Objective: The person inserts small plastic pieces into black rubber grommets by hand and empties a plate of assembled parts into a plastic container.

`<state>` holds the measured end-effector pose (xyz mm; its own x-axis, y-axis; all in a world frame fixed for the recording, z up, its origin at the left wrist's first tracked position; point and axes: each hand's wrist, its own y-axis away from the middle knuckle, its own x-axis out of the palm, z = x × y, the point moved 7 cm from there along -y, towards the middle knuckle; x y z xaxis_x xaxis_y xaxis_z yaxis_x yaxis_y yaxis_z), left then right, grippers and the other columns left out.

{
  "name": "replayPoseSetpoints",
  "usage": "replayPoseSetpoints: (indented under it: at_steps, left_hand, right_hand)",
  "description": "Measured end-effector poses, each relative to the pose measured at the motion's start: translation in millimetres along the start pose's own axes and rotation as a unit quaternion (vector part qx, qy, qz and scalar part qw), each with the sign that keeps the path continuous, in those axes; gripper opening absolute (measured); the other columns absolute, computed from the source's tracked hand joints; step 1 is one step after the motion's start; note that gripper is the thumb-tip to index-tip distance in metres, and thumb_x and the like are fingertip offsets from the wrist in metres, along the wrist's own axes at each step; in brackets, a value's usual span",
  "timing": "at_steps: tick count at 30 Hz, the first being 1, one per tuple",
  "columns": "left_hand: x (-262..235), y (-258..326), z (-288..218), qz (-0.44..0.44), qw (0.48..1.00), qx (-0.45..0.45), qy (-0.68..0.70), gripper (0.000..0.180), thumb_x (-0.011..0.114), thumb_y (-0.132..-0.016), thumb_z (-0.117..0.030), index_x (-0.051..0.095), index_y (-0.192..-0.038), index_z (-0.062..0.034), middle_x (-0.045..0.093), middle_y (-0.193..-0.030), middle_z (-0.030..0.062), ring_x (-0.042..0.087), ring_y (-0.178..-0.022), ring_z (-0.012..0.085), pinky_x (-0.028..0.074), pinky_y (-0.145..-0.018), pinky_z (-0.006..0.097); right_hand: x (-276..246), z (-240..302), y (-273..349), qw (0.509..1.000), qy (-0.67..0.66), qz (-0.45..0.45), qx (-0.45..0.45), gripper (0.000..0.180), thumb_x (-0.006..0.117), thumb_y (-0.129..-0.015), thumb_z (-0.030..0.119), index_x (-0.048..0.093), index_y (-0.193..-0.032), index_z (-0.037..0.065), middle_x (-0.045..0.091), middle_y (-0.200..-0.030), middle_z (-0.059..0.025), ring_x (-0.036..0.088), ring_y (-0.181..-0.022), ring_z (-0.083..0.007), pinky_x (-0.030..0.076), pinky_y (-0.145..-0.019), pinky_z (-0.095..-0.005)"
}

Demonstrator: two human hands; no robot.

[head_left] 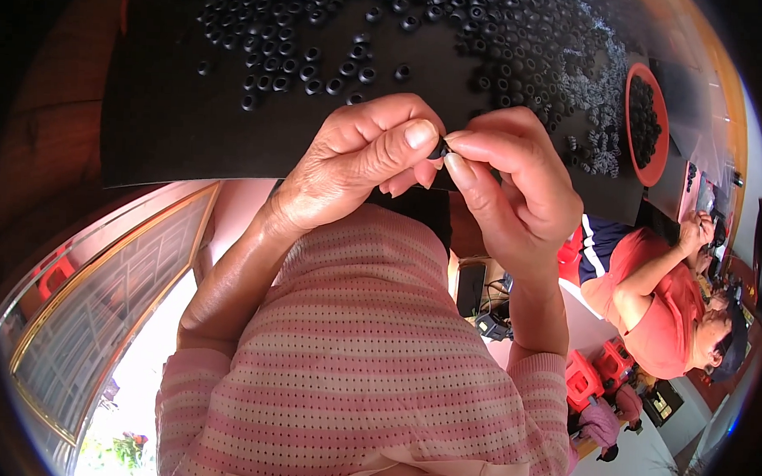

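Note:
Near the front edge of the black table, my two hands meet over a small black part (436, 153), mostly covered by fingers. My left hand (372, 145) grips it between thumb and curled fingers. My right hand (518, 171) is closed in a pinch at the part's right side; the tiny thing between thumb and forefinger is too small to make out. Beyond my hands lie many loose black ring-shaped pieces (287, 48) with hollow centres. To their right spreads a heap of small silvery coil springs (600, 95).
A red-orange bowl (630, 121) of small black pieces stands at the table's right end. Past it sits another person (656, 290) in a red top, hands at work. Red stools (583, 381) stand lower right. A framed glass door (110, 312) is at the left.

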<state>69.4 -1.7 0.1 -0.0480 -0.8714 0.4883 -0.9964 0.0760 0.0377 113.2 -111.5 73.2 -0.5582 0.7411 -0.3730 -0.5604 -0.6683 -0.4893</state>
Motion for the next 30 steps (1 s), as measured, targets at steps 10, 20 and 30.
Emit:
replayPoseSetpoints:
  at_steps: [10,20,30]
  left_hand:
    - [-0.3,1.4,-0.1,-0.003,1.0,0.0,-0.013,0.037,0.051,-0.098,-0.038,0.061,-0.09,-0.0028,0.057,-0.071,0.0003,0.045,-0.06,0.0054,0.038,-0.054,0.02]
    - [-0.9,3.8,-0.4,0.014,1.0,-0.016,-0.012,0.037,0.054,-0.096,-0.037,0.063,-0.09,-0.0018,0.057,-0.066,0.0007,0.043,-0.055,0.0046,0.035,-0.05,0.02]
    - [-8.4,3.4,2.8,0.033,0.998,-0.012,0.049,0.045,0.062,-0.09,-0.04,0.062,-0.094,0.0052,0.059,-0.068,0.0068,0.049,-0.052,0.0084,0.034,-0.043,0.021]
  right_hand:
    - [-1.1,-2.2,1.3,0.999,-0.022,0.0,0.027,0.012,0.064,-0.083,-0.008,0.062,-0.094,-0.004,0.059,-0.086,-0.0106,0.065,-0.069,-0.0142,0.051,-0.057,-0.0225]
    - [-2.2,-2.9,0.8,1.0,0.0,0.025,-0.006,0.017,0.069,-0.078,-0.008,0.061,-0.093,-0.003,0.059,-0.082,-0.0107,0.062,-0.066,-0.0153,0.05,-0.055,-0.0248]
    - [2.4,-7.0,-7.0,0.995,-0.001,0.078,0.054,0.03,0.076,-0.077,0.008,0.065,-0.102,-0.004,0.06,-0.081,-0.0087,0.054,-0.064,-0.012,0.042,-0.053,-0.0224]
